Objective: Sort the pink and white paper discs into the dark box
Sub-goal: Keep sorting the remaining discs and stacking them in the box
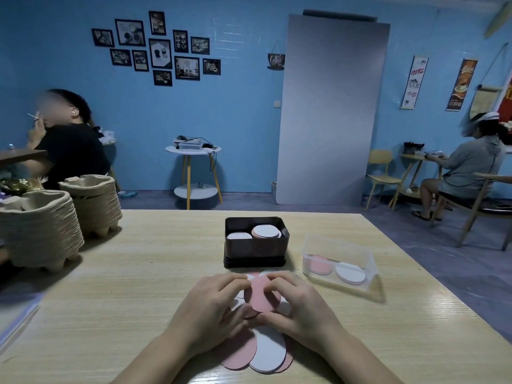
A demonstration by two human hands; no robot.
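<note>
Left grip (210,303) and right grip (300,302) both pinch pink disc (261,296) over loose disc pile (267,353) on surface (138,273). Dark box (255,252) just beyond, part-filled. Clear box (342,263) to right; pulp tray stacks (38,228) far left.

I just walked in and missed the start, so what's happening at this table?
A person is sorting paper discs. Their left hand and right hand together pinch a pink disc over a loose pile of pink and white discs on the table. The dark box behind holds two stacks; a clear container beside it holds more discs.
</note>
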